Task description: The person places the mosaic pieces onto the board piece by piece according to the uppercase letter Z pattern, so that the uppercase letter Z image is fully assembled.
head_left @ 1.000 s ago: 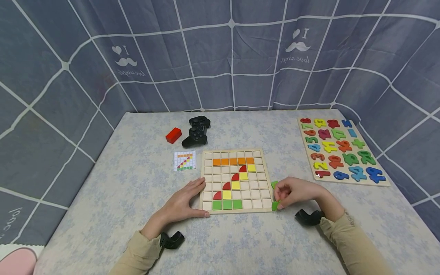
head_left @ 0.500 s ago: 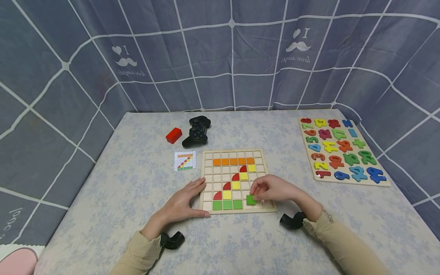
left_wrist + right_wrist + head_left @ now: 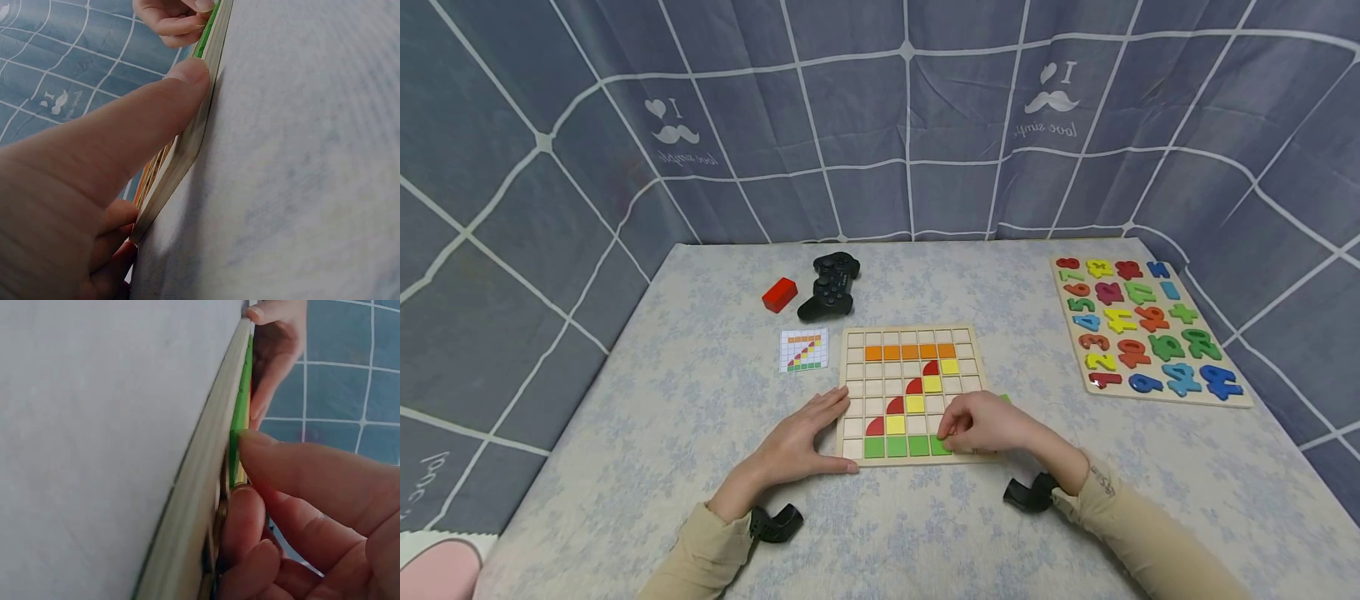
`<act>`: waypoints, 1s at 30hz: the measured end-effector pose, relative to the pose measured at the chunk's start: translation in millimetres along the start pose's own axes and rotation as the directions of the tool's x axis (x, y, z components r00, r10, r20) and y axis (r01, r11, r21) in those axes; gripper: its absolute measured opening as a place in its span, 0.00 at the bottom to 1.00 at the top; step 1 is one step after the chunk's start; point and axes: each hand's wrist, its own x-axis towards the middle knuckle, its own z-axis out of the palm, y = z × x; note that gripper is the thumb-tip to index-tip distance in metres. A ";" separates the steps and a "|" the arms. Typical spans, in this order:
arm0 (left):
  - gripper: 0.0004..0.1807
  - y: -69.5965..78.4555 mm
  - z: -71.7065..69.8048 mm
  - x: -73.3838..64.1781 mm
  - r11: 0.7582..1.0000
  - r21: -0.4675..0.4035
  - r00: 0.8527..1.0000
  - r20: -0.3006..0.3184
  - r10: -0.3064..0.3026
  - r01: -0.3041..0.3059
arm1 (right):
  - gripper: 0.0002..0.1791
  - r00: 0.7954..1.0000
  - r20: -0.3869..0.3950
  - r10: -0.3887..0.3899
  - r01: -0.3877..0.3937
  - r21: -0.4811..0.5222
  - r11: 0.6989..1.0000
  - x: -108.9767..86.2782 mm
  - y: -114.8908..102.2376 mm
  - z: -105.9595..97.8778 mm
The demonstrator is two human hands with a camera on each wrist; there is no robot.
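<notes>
A square wooden grid board (image 3: 917, 464) lies in the middle of the table. Its cells hold a row of orange tiles (image 3: 909, 352), a diagonal of yellow squares (image 3: 913, 404) beside red quarter-round tiles (image 3: 895, 406), and green squares (image 3: 897, 447) near the bottom. My right hand (image 3: 985, 419) pinches a green square tile (image 3: 937, 447) at the right end of that green row; in the right wrist view the thumb is on the tile's (image 3: 235, 453) edge. My left hand (image 3: 796, 442) rests at the board's lower left corner, fingers on the left edge, thumb along the front.
Left of the board lies a pattern card (image 3: 803, 351), with a red block (image 3: 779, 295) and a black game controller (image 3: 831, 287) behind it. A number puzzle board (image 3: 1138, 333) sits at the right. Another green piece (image 3: 1005, 399) shows past my right hand.
My right hand picked up a green square tile from beside the board's right edge, carried it left and lowered it into the bottom green row. The left hand stayed put.
</notes>
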 end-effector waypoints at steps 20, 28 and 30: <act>0.55 0.6 -1.0 0.7 1.000 -0.002 1.000 0.017 -0.017 0.017 | 0.08 0.996 -0.087 -0.010 0.016 0.065 0.998 -35.6 15.9 -32.2; 0.55 1.5 -1.5 0.6 1.000 -0.005 1.000 0.019 -0.018 0.018 | 0.08 0.974 -0.226 0.014 -0.007 0.031 0.999 -42.7 24.2 -41.4; 0.55 1.7 -1.5 0.5 1.000 -0.005 1.000 0.019 -0.018 0.018 | 0.09 0.966 -0.256 0.031 -0.026 0.024 0.999 -44.2 25.6 -43.7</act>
